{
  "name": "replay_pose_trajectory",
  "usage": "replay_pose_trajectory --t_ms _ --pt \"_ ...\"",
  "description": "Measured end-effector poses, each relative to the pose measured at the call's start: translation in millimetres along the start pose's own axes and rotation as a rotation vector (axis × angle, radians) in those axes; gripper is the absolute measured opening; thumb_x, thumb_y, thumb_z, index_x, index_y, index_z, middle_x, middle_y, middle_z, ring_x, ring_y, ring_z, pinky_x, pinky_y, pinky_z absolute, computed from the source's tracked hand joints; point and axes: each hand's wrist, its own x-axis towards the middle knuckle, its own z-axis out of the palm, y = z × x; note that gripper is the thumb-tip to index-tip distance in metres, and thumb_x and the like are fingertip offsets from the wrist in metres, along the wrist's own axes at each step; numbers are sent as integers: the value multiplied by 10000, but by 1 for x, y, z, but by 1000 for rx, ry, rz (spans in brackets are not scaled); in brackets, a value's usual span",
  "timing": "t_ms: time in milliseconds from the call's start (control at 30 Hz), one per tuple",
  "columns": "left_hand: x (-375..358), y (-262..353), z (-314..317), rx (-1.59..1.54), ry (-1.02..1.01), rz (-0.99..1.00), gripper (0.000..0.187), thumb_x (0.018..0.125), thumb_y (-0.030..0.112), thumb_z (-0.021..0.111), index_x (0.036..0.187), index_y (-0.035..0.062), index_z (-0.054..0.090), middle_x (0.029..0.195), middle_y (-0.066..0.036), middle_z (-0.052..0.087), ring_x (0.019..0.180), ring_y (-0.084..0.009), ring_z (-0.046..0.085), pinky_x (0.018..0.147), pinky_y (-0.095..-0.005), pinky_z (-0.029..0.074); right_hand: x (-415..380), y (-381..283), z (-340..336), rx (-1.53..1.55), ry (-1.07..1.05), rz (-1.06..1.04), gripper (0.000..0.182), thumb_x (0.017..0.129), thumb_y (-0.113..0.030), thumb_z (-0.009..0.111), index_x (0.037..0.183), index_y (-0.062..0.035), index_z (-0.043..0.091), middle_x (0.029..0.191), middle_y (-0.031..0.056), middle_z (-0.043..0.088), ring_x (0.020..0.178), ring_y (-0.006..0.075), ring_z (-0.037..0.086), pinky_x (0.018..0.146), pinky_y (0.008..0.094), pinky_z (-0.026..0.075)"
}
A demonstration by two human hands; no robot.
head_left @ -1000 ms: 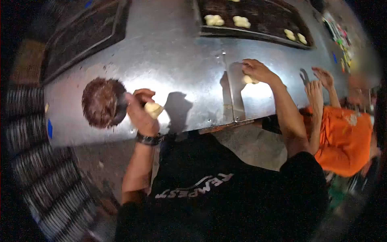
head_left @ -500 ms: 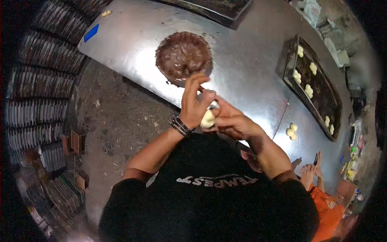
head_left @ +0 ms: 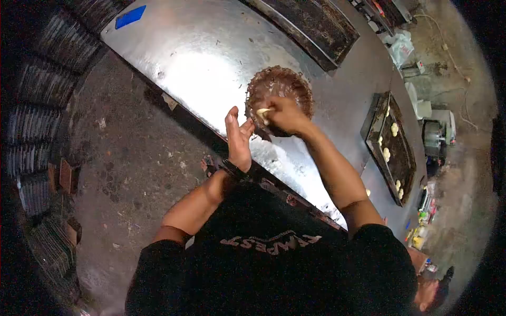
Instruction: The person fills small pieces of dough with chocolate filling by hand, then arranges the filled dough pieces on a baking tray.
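Observation:
My right hand (head_left: 282,115) grips a small pale piece of dough (head_left: 263,111) and holds it over a round bowl of dark brown chocolate filling (head_left: 279,89) on the steel table (head_left: 205,52). My left hand (head_left: 239,137) hovers just left of the bowl, palm flat, fingers together and pointing up, holding nothing. A dark bracelet circles my left wrist.
A dark baking tray (head_left: 392,147) with several pale dough pieces lies to the right. Another dark tray (head_left: 316,26) sits at the far edge. A blue tape patch (head_left: 130,16) marks the table's left corner. Stacked racks (head_left: 31,131) stand on the floor at left.
My hands have parted: the right one carried the dough forward over the chocolate bowl, and the left one let go and opened flat. The view swung further left.

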Motion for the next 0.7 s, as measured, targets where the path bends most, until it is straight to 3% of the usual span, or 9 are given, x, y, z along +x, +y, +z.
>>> replay_pose_trajectory --t_ms 133,167,267,300,367,433,567,667,700 --pt "1 12 1 61 -29 -54 751 947 554 214 1418 -24 131 1458 -226 171 1281 -354 338 1078 -440 253 -28 15 -44 970 -232 194 209 846 -101 586 1048 -56 560 931 93 625 829 154 628 656 261 522" --pt "0 14 4 193 -33 80 670 964 493 222 1404 -12 182 1429 -194 220 1257 -320 362 1068 -414 260 -44 9 -53 1173 -240 210 181 862 -73 568 1040 -74 537 958 86 610 860 137 621 660 269 553" --pt "-5 14 23 426 -232 343 516 1000 358 238 1356 -8 314 1323 -125 384 1173 -231 444 990 -343 340 -74 33 -42 1580 -132 19 351 846 -73 576 1186 -70 488 1101 115 570 942 213 604 742 307 537" --pt "-9 13 33 393 -410 323 515 1002 348 237 1337 -28 344 1275 -120 450 1135 -211 477 933 -324 407 -87 39 -43 1658 -185 -36 364 843 -71 578 1195 -74 484 1102 117 570 941 215 603 737 309 534" --pt "-23 9 63 298 -585 -110 526 997 378 261 1246 -35 469 1146 -100 556 1019 -168 546 843 -285 457 -117 57 -42 1816 -289 -148 391 836 -67 583 1211 -81 474 1106 121 571 940 218 601 727 313 526" --pt "-37 -21 79 423 -608 -69 329 958 241 469 1115 -29 574 977 -61 629 858 -122 589 769 -254 484 -147 88 -32 1768 -169 -180 413 838 -54 575 1234 -77 459 1102 125 570 868 183 600 679 277 511" --pt "-83 -80 96 213 -417 -503 112 881 50 559 974 -1 593 897 -67 624 732 -96 567 593 -200 467 -226 149 2 1883 16 -91 375 871 29 485 1239 -37 466 1052 133 573 865 163 611 689 236 517" --pt "-95 -105 89 409 -617 -308 176 908 87 508 1033 -12 582 958 -96 621 772 -122 584 610 -206 475 -266 170 9 2043 140 143 372 890 -19 499 1247 68 438 1136 182 550 979 236 607 815 290 540" --pt "-100 -111 89 477 -678 -230 210 924 115 484 1059 -17 577 979 -106 620 790 -133 590 619 -208 479 -272 172 8 1785 232 229 374 889 -20 493 1253 49 448 1137 180 552 985 248 605 813 297 542"
